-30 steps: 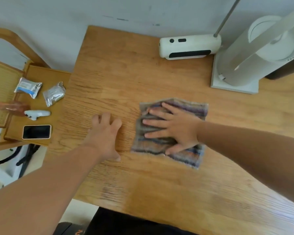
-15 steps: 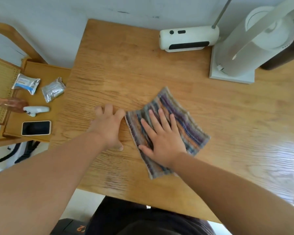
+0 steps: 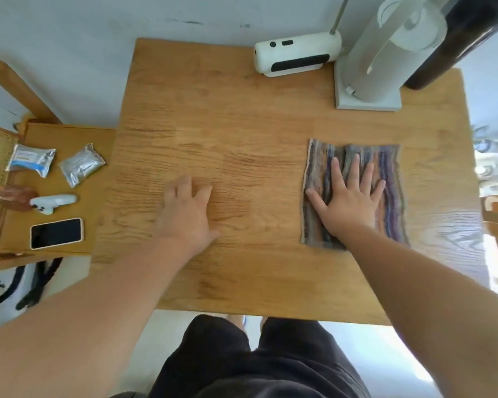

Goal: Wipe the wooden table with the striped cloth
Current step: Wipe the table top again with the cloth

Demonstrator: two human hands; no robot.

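The right grip (image 3: 348,202) lies wide and flat, palm down with fingers (image 3: 355,168) spread. It presses on the striped cloth (image 3: 391,179) and pinches no part of it. The cloth is spread almost square on the right part of the wooden counter (image 3: 242,133), near its right edge, with a slight ridge of fabric running under the fingertips. The left grip (image 3: 187,216) is also flat and holds nothing. It rests on bare wood near the middle of the counter, well apart from the cloth, and looks to be bracing the person. Judged from this, the step in hand is a wiping stroke over the right side. The next move probably calls for steady palm pressure, so the cloth slides with the hand and does not bunch, and for a sweep toward ground not yet covered. The far strip will need care, because a white device (image 3: 298,54) and the base of a white tower (image 3: 368,101) stand there. The left grip would have to lift off when the cloth reaches the middle. A phone (image 3: 56,233) and foil packets (image 3: 82,165) lie on a lower ledge to the left, off the wiping surface.
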